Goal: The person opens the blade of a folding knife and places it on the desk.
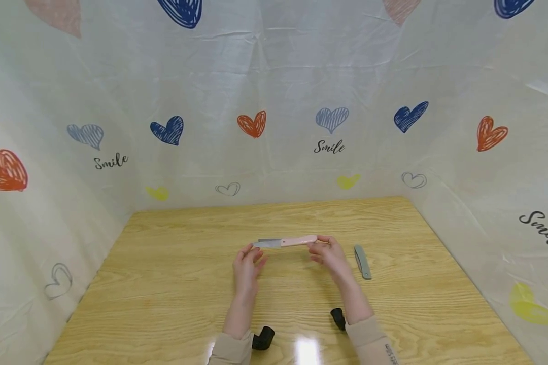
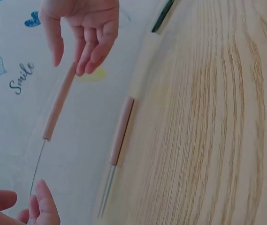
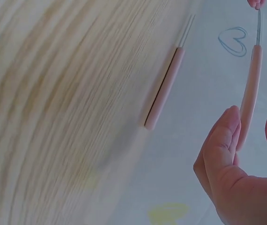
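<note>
Both hands hold a pink-handled knife (image 1: 299,241) raised level over the table. My left hand (image 1: 245,271) has its fingertips at the blade's tip, partly hidden in the left wrist view. The right hand (image 1: 331,257) holds the handle's end with its fingers, and its thumb stands apart from the handle in the right wrist view. A second pink-handled knife (image 2: 123,131) lies on the table beyond, its blade pointing to the left-hand side. It is mostly hidden behind the raised knife in the head view.
A grey-green folding knife (image 1: 363,262) lies on the wooden table (image 1: 173,284), to the right of my right hand. Black wrist mounts (image 1: 263,338) sit at both cuffs. A white curtain (image 1: 283,76) printed with hearts hangs behind and along the sides.
</note>
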`<move>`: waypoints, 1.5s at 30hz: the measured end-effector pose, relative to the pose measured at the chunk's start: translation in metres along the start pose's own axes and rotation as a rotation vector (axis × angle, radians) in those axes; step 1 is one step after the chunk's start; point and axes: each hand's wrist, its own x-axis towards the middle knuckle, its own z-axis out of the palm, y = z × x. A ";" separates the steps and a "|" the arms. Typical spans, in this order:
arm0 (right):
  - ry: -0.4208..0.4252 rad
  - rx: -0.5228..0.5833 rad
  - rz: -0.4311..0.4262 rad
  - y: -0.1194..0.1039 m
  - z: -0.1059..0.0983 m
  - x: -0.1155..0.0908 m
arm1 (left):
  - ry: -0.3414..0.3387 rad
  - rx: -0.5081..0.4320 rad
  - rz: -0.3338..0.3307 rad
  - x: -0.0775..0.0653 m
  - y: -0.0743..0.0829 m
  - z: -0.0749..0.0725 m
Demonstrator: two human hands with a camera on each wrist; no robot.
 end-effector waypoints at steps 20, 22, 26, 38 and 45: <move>-0.232 -0.189 0.027 0.004 -0.034 0.003 | -0.310 0.367 -0.098 0.010 0.004 -0.029; -0.235 -0.204 0.046 0.005 -0.035 0.002 | -0.319 0.385 -0.103 0.011 0.003 -0.030; -0.255 -0.243 0.075 0.007 -0.037 0.001 | -0.344 0.424 -0.103 0.013 0.001 -0.032; -0.288 -0.343 0.126 0.015 -0.034 0.008 | -0.332 0.477 -0.095 0.019 -0.002 -0.033; -0.291 -0.389 0.130 0.014 -0.031 0.009 | -0.335 0.541 -0.099 0.023 -0.004 -0.035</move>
